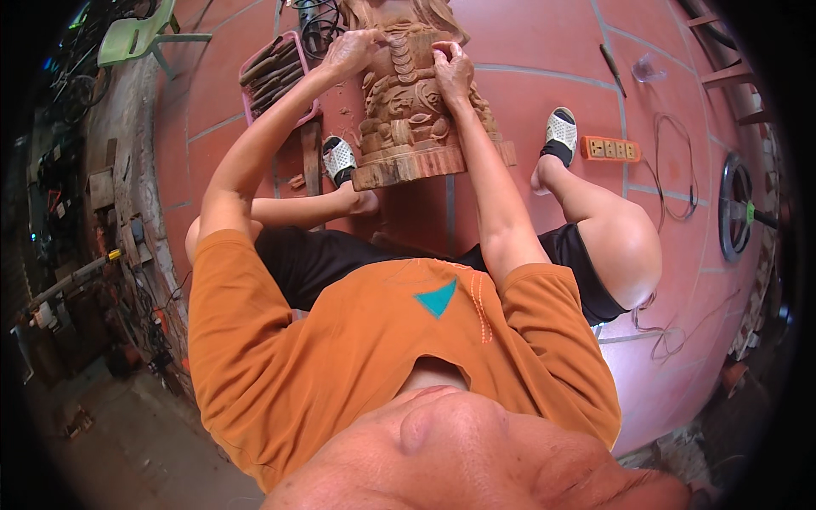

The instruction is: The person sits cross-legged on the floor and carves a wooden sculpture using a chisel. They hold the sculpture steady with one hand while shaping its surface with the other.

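A carved wooden statue [406, 110] lies on the floor between my feet, its thick flat base [408, 170] turned toward me. Rows of scrolls and curved ridges cover its upper side. My left hand [350, 53] is at the left side of the carving, fingers closed together and touching the wood near a column of overlapping ridges. Across from it, my right hand [453, 68] rests on the right side with thumb and forefinger pinched. Whatever either hand holds, if anything, is too small or hidden to name.
Left of the statue sits a pink basket [246, 93] full of dark-handled tools [274, 75]. A green plastic chair [127, 38] stands farther left. On the right lie a slim dark tool [612, 70], a clear plastic cup [648, 68], an orange power strip [610, 150] and loose cable [693, 161].
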The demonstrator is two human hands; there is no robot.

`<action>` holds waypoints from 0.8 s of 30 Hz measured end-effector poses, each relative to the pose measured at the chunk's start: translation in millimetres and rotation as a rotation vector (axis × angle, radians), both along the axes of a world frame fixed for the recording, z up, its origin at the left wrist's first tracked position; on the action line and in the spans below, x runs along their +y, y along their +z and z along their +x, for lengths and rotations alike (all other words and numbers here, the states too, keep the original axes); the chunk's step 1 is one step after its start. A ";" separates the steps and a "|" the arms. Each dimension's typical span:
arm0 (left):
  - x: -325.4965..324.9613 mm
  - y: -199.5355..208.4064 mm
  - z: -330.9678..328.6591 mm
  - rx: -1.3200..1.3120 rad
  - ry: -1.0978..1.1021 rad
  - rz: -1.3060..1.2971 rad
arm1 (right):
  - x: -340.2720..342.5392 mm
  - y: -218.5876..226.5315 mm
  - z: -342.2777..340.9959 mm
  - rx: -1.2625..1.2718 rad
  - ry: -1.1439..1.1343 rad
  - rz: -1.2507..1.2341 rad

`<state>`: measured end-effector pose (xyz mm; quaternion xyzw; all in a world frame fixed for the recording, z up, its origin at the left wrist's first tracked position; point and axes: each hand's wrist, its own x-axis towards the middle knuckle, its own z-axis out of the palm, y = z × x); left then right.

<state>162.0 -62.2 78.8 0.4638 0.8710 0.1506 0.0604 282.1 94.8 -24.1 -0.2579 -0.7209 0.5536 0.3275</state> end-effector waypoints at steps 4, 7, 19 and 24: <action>-4.3 -23.9 13.4 0.057 0.067 0.099 | 1.2 5.3 2.0 -0.007 0.034 -0.047; -20.2 -22.7 26.9 -0.097 -0.150 -0.007 | 4.4 3.8 -0.4 -0.014 -0.013 0.041; -10.5 -20.4 29.0 0.015 -0.038 0.022 | 2.6 -1.2 -1.2 0.046 0.001 0.014; -29.1 -21.5 34.6 -0.108 -0.215 -0.009 | 5.0 -0.4 0.0 -0.043 -0.012 0.074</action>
